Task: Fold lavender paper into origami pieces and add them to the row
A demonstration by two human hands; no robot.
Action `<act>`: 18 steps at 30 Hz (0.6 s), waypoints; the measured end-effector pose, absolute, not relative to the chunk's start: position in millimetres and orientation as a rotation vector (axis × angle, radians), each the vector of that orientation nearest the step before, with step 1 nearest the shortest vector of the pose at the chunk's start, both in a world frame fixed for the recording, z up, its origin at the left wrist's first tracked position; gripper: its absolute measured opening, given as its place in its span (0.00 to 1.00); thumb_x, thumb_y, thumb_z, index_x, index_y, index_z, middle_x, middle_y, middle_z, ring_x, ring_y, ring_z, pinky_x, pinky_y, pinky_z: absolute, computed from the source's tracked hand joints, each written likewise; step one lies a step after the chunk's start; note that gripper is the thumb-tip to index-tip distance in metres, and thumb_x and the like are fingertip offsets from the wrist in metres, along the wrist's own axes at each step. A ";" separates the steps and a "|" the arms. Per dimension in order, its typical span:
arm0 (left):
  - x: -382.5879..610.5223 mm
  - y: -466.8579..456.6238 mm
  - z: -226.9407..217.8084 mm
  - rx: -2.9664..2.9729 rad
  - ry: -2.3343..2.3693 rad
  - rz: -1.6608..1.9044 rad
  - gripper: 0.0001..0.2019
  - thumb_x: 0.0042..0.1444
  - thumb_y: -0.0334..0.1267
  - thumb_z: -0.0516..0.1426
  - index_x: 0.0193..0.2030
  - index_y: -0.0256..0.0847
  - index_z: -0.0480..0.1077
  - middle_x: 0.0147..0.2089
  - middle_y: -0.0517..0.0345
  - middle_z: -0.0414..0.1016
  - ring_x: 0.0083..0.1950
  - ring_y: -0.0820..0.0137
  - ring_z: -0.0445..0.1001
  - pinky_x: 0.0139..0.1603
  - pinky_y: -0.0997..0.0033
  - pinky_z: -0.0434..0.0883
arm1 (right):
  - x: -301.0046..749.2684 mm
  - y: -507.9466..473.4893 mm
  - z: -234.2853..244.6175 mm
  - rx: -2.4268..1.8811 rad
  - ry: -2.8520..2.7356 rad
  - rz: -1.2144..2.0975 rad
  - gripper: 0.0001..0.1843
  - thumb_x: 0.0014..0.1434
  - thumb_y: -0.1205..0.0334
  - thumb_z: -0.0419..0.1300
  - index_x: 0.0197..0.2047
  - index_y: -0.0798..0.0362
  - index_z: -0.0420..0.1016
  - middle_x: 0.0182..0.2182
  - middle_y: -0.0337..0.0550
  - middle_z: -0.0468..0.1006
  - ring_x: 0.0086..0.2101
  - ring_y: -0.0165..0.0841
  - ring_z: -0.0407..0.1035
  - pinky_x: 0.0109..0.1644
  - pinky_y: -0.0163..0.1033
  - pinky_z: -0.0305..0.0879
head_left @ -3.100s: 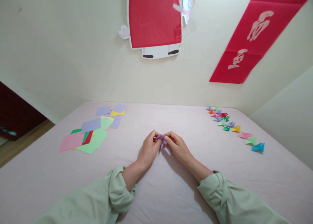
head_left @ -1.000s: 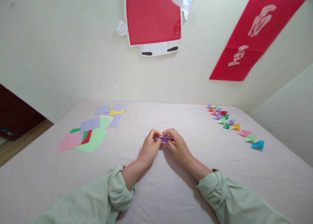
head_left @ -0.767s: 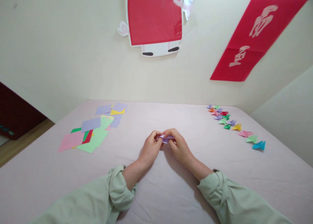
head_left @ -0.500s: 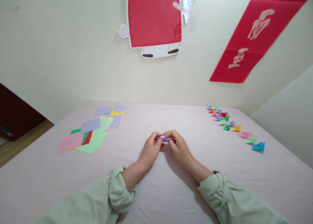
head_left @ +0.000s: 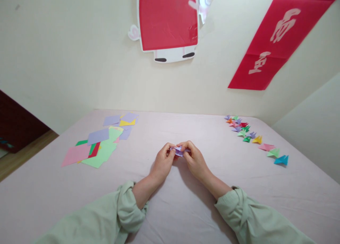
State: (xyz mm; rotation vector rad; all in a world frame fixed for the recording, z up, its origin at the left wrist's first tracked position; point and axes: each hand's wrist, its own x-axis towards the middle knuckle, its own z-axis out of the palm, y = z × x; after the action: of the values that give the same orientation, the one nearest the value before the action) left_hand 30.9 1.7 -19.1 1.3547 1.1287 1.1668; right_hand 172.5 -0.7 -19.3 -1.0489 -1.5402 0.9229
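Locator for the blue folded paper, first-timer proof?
On the pale cloth-covered surface, look right of the right hand to the line of folded papers. The blue folded paper sits at its near end, the only bright blue piece there.

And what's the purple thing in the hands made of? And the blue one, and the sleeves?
The purple piece looks like thin, matte paper, with flat faces and creases. The blue shape seems to be paper too: pointed tips, no clear shine. The green sleeves look like soft, dull cloth, maybe cotton, because they bunch and wrinkle.
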 end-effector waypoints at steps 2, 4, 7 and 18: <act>31.3 1.6 -18.0 1.343 1.124 1.171 0.06 0.57 0.37 0.52 0.36 0.40 0.70 0.31 0.62 0.72 0.33 0.73 0.71 0.36 0.75 0.69 | 172.5 -0.6 -19.6 -1.049 -1.526 0.924 0.08 0.52 0.71 0.48 0.33 0.50 0.63 0.41 0.44 0.75 0.42 0.34 0.69 0.47 0.42 0.65; 31.7 1.4 -16.6 1.337 1.125 1.168 0.06 0.57 0.36 0.52 0.36 0.40 0.70 0.31 0.62 0.72 0.33 0.73 0.71 0.37 0.75 0.69 | 172.7 -0.4 -20.3 -1.055 -1.515 0.922 0.08 0.52 0.71 0.48 0.33 0.50 0.64 0.41 0.44 0.74 0.43 0.34 0.69 0.48 0.42 0.64; 32.0 0.7 -15.5 1.329 1.144 1.164 0.07 0.56 0.36 0.52 0.36 0.39 0.70 0.32 0.61 0.73 0.33 0.72 0.72 0.37 0.74 0.69 | 173.4 -0.1 -21.7 -1.071 -1.514 0.913 0.08 0.52 0.71 0.48 0.33 0.51 0.65 0.42 0.45 0.74 0.44 0.35 0.69 0.48 0.43 0.64; 32.1 2.1 -17.6 1.356 1.185 1.179 0.09 0.56 0.42 0.56 0.38 0.40 0.68 0.35 0.59 0.72 0.36 0.71 0.71 0.40 0.72 0.68 | 171.3 -2.8 -16.7 -1.026 -1.582 0.913 0.08 0.53 0.71 0.50 0.34 0.51 0.65 0.42 0.45 0.72 0.44 0.35 0.69 0.49 0.43 0.66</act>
State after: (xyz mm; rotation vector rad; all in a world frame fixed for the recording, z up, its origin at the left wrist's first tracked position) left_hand 32.1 2.1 -17.6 1.3555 1.1851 1.1793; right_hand 171.3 -2.8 -16.7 -1.0258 -1.5816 0.9129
